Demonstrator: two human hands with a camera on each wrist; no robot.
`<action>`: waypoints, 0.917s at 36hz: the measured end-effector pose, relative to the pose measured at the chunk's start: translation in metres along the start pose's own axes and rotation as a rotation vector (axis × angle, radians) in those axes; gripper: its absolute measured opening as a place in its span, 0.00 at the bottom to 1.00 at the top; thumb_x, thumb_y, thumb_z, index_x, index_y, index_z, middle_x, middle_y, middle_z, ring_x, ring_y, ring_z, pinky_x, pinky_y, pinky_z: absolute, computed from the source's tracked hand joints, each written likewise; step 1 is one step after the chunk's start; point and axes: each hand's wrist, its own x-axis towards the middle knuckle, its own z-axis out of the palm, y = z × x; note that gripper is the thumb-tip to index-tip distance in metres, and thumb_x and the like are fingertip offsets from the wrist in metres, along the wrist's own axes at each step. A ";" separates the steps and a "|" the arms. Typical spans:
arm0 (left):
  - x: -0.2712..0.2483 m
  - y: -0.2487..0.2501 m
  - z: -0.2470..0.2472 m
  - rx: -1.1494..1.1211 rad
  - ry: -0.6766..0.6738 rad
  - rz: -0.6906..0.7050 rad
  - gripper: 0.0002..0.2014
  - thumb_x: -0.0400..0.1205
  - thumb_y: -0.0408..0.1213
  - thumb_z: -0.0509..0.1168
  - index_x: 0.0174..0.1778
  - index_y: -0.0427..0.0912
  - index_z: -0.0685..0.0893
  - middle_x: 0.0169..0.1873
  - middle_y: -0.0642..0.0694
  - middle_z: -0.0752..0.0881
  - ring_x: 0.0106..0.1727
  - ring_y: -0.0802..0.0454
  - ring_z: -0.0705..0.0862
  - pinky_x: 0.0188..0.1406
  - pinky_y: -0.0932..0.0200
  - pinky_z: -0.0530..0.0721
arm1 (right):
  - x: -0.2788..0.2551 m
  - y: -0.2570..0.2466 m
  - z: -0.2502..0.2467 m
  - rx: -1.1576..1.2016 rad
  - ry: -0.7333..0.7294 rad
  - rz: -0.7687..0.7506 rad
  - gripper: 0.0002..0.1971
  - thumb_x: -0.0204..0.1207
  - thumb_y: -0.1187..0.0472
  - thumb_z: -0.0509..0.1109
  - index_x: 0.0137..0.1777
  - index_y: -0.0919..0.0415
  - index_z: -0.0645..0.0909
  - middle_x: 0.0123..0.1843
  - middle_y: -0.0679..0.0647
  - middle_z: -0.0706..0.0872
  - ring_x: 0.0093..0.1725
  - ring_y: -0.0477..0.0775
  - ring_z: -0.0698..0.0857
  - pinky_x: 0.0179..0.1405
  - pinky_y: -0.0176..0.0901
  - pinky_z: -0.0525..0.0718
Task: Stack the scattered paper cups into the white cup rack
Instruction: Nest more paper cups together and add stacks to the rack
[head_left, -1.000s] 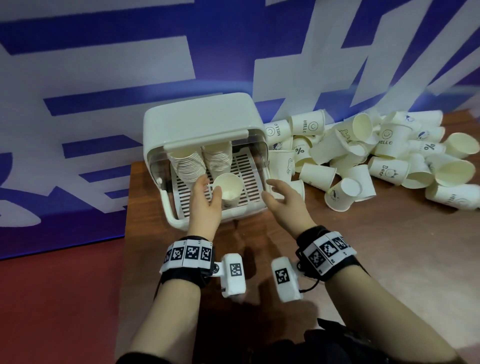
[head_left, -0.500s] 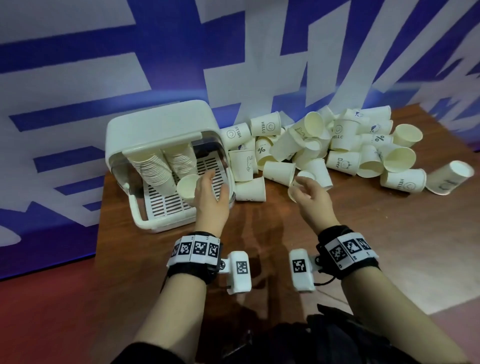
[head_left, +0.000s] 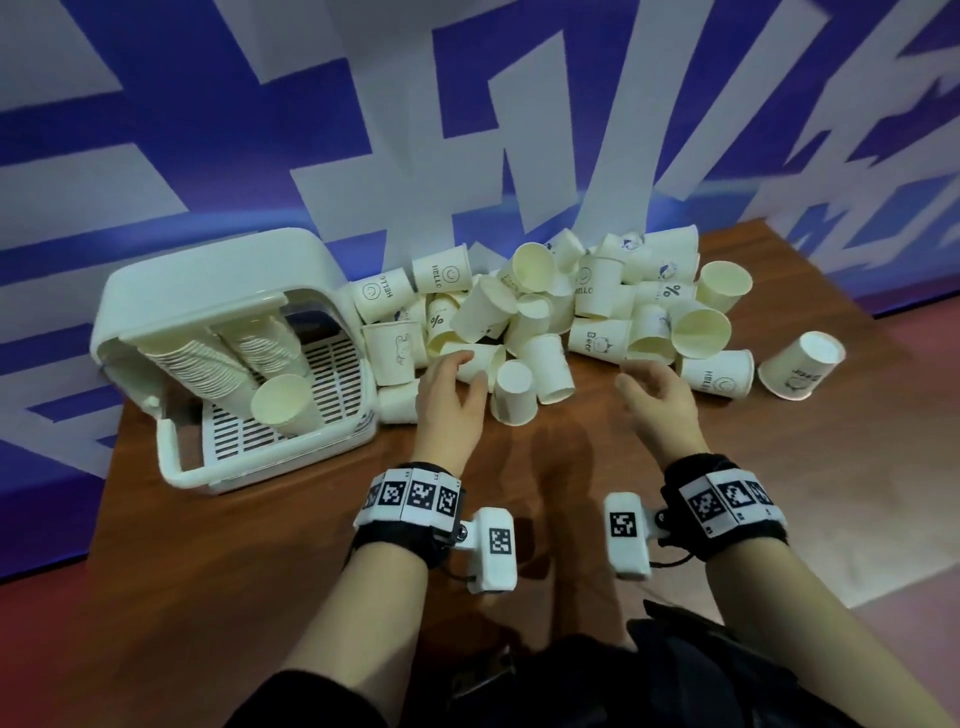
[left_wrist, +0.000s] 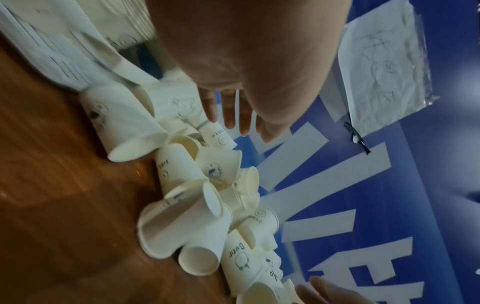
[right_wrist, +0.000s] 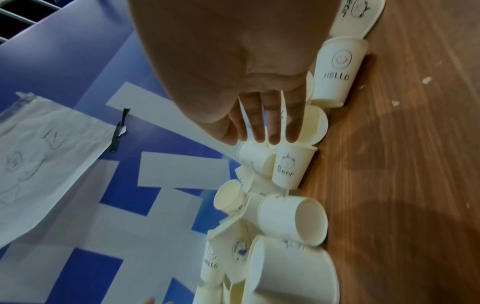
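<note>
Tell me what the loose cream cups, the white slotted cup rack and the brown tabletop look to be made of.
Loose cream cups: paper, matte, with rolled rims and printed motifs.
White slotted cup rack: apparently moulded plastic, smooth with a slight sheen and rounded corners.
Brown tabletop: wood or wood-look laminate; grain lines show, semi-gloss reflections. Which, I cannot tell.

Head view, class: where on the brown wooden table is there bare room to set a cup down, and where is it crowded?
The brown wooden table is bare in front of the white cup rack and the pile of white paper cups, around the wrists. It is crowded along the blue-and-white wall, where rack and pile sit.
</note>
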 end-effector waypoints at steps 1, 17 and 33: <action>0.001 0.006 0.010 -0.001 -0.007 0.014 0.16 0.84 0.39 0.63 0.67 0.42 0.78 0.63 0.48 0.77 0.67 0.49 0.75 0.71 0.47 0.73 | 0.005 0.003 -0.009 0.003 0.014 0.010 0.11 0.77 0.58 0.68 0.58 0.54 0.82 0.53 0.51 0.85 0.56 0.53 0.84 0.62 0.57 0.83; 0.022 0.062 0.135 0.063 -0.183 0.116 0.10 0.83 0.39 0.64 0.58 0.41 0.83 0.55 0.52 0.81 0.61 0.52 0.78 0.63 0.56 0.75 | 0.064 0.051 -0.110 -0.060 0.229 0.117 0.08 0.76 0.65 0.67 0.54 0.59 0.82 0.48 0.53 0.84 0.47 0.49 0.80 0.47 0.39 0.73; 0.065 0.084 0.211 0.191 -0.382 0.124 0.19 0.85 0.40 0.61 0.71 0.39 0.77 0.69 0.43 0.80 0.71 0.48 0.76 0.73 0.54 0.71 | 0.113 0.077 -0.130 -0.063 0.239 0.225 0.20 0.74 0.66 0.67 0.66 0.62 0.78 0.58 0.52 0.85 0.59 0.52 0.82 0.63 0.48 0.79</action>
